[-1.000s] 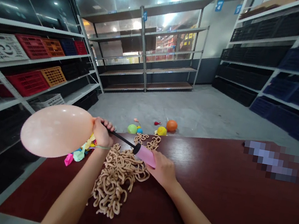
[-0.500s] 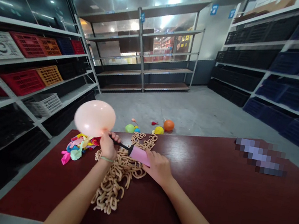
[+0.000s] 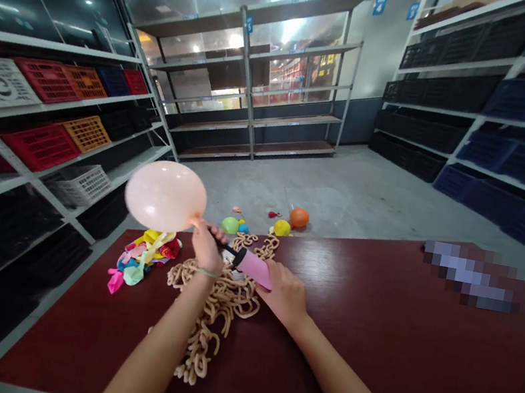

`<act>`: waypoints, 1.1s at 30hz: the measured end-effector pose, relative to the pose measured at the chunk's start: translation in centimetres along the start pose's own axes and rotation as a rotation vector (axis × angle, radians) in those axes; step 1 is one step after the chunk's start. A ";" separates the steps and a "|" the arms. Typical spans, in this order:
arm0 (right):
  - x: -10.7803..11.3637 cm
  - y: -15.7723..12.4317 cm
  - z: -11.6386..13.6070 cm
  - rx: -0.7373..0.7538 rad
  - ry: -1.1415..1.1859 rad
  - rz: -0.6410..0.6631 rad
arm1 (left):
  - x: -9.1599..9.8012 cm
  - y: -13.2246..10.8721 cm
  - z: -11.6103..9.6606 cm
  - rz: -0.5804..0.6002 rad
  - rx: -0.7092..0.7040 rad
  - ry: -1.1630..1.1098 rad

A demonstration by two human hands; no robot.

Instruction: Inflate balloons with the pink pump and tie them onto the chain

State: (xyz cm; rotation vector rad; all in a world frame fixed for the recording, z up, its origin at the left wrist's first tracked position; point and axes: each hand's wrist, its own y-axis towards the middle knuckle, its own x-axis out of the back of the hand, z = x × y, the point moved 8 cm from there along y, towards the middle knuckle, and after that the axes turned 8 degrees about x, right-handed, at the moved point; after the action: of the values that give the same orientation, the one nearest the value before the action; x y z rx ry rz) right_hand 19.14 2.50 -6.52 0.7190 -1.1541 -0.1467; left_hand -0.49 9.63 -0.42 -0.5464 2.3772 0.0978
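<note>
A pale peach balloon (image 3: pixel 165 195), inflated, hangs at the left above the table. My left hand (image 3: pixel 207 248) is closed around its neck and the black nozzle end of a hand balloon pump. The pump's pink barrel (image 3: pixel 254 268) slants down to the right, and my right hand (image 3: pixel 284 295) grips its far end. Below the pump lies a heap of tan, curled, rope-like pieces (image 3: pixel 203 328), partly hidden by my left forearm. Beside it at the left is a pile of uninflated balloons (image 3: pixel 142 258) in several colours.
On the floor past the dark red table (image 3: pixel 367 350) lie a green balloon (image 3: pixel 229 225), a yellow one (image 3: pixel 282 228) and an orange one (image 3: pixel 299 218). A pixelated object (image 3: pixel 469 277) rests at the table's right. Racks with crates (image 3: pixel 41 140) stand around.
The balloon looks somewhat larger. My left hand has shifted a little right and up, with the balloon tilting along, and the pump barrel has moved slightly right.
</note>
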 end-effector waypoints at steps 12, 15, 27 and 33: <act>0.2 -0.4 0.9 0.087 0.071 0.023 | 0.3 -1.0 -1.0 0.055 -0.012 0.061; 0.1 -0.5 1.0 0.096 0.103 0.006 | 1.0 0.5 -5.3 0.003 -0.085 0.055; 0.3 -0.6 -0.6 -0.049 0.170 -0.016 | -2.3 -3.2 0.2 0.082 -0.177 0.042; 0.6 -0.9 -1.5 -0.089 0.165 -0.041 | -4.2 -5.0 2.8 0.215 -0.117 0.116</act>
State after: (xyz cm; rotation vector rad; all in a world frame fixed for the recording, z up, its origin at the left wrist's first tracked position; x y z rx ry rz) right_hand 20.90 2.21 -6.86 0.6632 -0.9703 -0.1691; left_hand 6.09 7.21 0.56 -0.3567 2.5498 0.3102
